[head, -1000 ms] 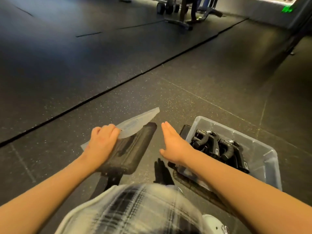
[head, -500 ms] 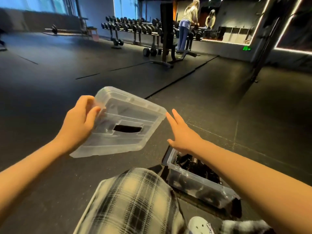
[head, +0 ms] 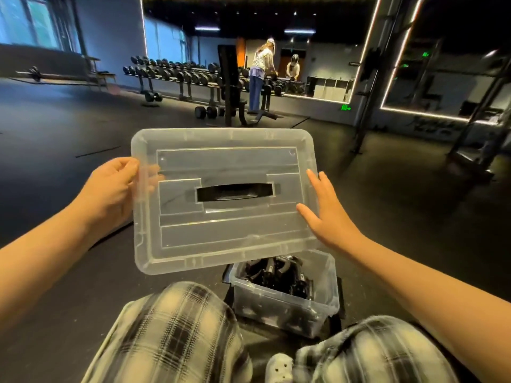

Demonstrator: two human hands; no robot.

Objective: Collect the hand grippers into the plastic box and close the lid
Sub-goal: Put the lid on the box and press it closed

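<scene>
Your left hand (head: 110, 189) pinched the left edge of the lid (head: 229, 161), thumb on the near face and fingers showing through the clear plastic behind it. Your right hand (head: 323, 214) lay open against the right edge, fingers straight and spread, gripping nothing. You held the lid in the air, tilted toward you, above and to the left of the plastic box (head: 284, 302). The box sat open on the floor (head: 83, 120) between your knees, with the hand grippers (head: 273, 275) piled inside it

Only one hand really held the lid, so I judged it could swing or slip off the flat right palm as you lowered it. The grippers lay in a loose heap near the rim; any handle standing proud would likely keep the lid from seating. You would also have had to square the lid to the box, or one corner might catch and stay unlatched

Your plaid-trousered left knee (head: 177, 327) sat just beside the box and could crowd the lid's near edge. Well apart from you stood a dumbbell rack (head: 179, 73), a bench (head: 232, 87) and another person (head: 260, 76); none of them blocked you
</scene>
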